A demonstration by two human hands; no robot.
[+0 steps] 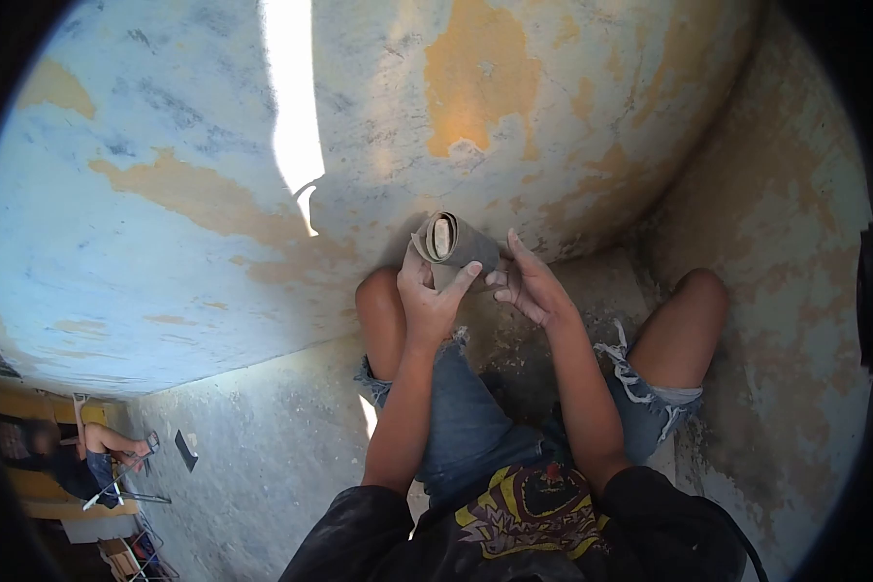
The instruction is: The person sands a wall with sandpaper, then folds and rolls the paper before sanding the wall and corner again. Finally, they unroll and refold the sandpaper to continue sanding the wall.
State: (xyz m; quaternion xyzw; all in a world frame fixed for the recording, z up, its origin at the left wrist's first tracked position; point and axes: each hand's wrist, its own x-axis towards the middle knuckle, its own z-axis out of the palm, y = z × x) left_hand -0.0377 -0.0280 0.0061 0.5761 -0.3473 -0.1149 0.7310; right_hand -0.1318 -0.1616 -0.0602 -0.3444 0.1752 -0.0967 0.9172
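So this place has a patchy pale-blue wall (pixel 378 107) with the paint peeled back to tan, a bright strip of sunlight (pixel 293 87) running down it, and a scuffed grey concrete floor (pixel 252 436). Somebody's sat right up against the wall in frayed blue denim shorts (pixel 475 417), knees spread. Between the knees, just in front of the wall, there's a dark grey rolled-up sheet (pixel 470 247) with a pale, blocky piece (pixel 442 237) showing inside its open end. Left hand (pixel 429 301) has that end gripped, thumb along the side. Right hand (pixel 533 288) is by the other end, thumb apart from the bent fingers; can't tell if it's actually gripping. Another person (pixel 73 470) sits well off to the left.
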